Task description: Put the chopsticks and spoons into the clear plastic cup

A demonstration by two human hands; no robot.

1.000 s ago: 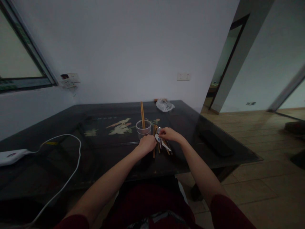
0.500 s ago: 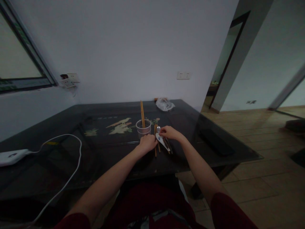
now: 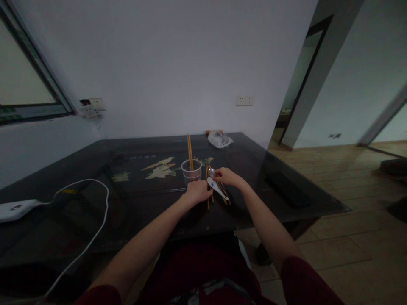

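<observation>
A white soup spoon [image 3: 218, 189] with a blue mark lies slanted over a small bundle of utensils on the dark table. My right hand [image 3: 230, 176] is closed, its fingertips pinched at the soup spoon's upper end, beside the bowl of a metal spoon [image 3: 211, 170]. Several wooden chopsticks [image 3: 208, 202] lie under and beside the spoons. Curled fingers of my left hand [image 3: 197, 190] touch the left side of this bundle; what they grip is hidden. Just behind that hand stands a cup [image 3: 192, 173] with wooden chopsticks [image 3: 190, 151] upright in it.
A crumpled clear plastic bag [image 3: 219, 139] lies at the table's back edge by the wall. On the right rests a dark flat object [image 3: 288, 189]. A white device [image 3: 19, 210] with a white cable [image 3: 106, 203] occupies the left side.
The white soup spoon has turned slightly, its handle end shifting a little up and right. My left fingers have moved slightly right toward the bundle. My right hand is almost unmoved.
</observation>
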